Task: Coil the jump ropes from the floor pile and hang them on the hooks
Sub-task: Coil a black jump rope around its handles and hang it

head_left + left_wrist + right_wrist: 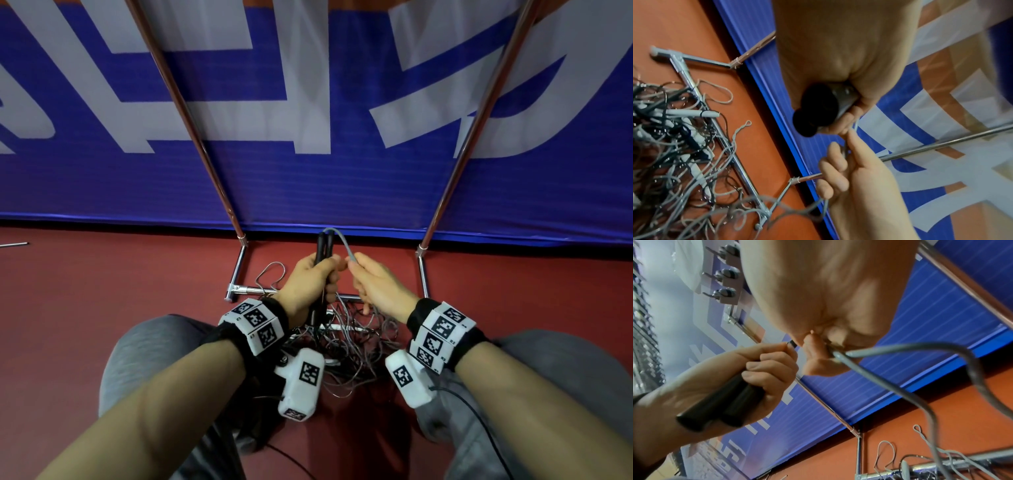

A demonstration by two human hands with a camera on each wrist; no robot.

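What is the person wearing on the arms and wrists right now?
Both forearms are bare, no sleeves. Each wrist carries a black band ringed with white blocks printed with black square markers. A white camera housing hangs under each wrist; a thin black cable trails from the right one.

Both forearms extended forward; left hand [310, 284] was fisted round two handles, right hand [378, 286] pinched a cord.
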